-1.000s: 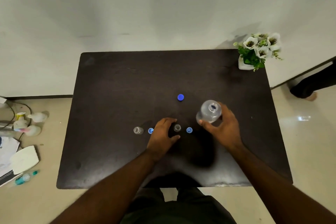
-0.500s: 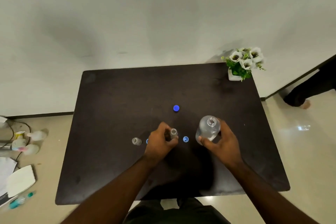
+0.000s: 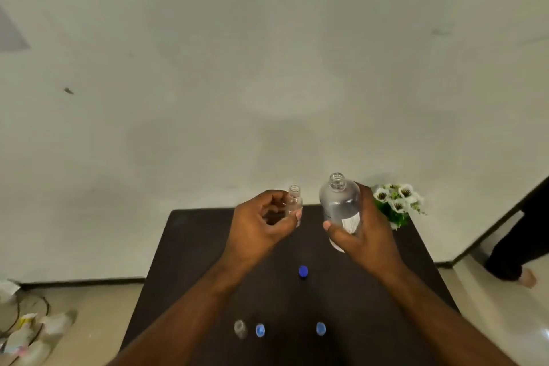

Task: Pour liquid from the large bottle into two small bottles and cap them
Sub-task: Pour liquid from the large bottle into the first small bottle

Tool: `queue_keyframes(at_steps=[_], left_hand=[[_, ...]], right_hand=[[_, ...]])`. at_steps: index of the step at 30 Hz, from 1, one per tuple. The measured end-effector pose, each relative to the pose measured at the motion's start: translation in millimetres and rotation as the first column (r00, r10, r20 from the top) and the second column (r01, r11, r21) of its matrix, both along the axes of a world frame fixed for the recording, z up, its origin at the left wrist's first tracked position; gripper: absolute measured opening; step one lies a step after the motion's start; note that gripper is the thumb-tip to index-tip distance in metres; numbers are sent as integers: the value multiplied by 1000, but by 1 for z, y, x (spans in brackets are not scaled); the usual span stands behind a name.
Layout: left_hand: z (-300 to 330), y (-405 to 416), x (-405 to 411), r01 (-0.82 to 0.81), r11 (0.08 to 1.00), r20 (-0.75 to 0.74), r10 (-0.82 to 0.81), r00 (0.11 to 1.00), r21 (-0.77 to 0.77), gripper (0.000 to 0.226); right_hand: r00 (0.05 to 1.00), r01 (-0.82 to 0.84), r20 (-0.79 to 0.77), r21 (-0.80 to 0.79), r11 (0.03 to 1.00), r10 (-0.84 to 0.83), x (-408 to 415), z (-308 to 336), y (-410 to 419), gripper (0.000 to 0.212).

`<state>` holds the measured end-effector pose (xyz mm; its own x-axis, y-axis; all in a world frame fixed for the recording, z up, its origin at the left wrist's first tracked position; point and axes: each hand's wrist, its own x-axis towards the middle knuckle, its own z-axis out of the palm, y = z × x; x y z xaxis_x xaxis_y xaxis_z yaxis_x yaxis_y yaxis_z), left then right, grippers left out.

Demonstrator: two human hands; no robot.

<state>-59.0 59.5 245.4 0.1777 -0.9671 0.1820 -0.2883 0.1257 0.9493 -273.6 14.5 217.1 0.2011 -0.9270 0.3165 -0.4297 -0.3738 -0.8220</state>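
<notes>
Fingers (image 3: 292, 218) of the left hand (image 3: 258, 229) pinch a small clear plastic bottle (image 3: 294, 202), uncapped and upright above the dark table (image 3: 184, 246); the right hand (image 3: 365, 235) wraps the large clear uncapped bottle (image 3: 340, 205) just beside it, toward the table's far edge.

Both bare forearms reach forward from the lower edge of the view, raised above the desk (image 3: 190, 246), hands level and near each other but apart. The left hand (image 3: 261, 226) is curled with knuckles up, thumb and fingertips pinching a small bottle (image 3: 294, 205) held upright. The right hand (image 3: 364, 235) wraps the lower body of the large bottle (image 3: 338, 205) from the right, thumb across its front, the grip closed and the bottle upright.
</notes>
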Motion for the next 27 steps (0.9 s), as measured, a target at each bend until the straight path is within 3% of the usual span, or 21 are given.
queue_keyframes(at_steps=[8,13,19,27], left_hand=[[113,9,16,-63,978,21,69,997,-197,22],[156,21,23,-53,957,-4,54,999,-286,23],[185,19,27,-30,938,26,42,999,-346,26],[191,16,25,-19,935,18,27,999,-354,23]], right_hand=[[993,-101,-87,-314,944,77,28,142,-13,96],[962,-93,-272,-423,901,-29,30,202,0,95],[907,-129,-404,-535,835,-118,25,241,8,93],[846,-129,-499,-535,835,-189,16,263,7,90]])
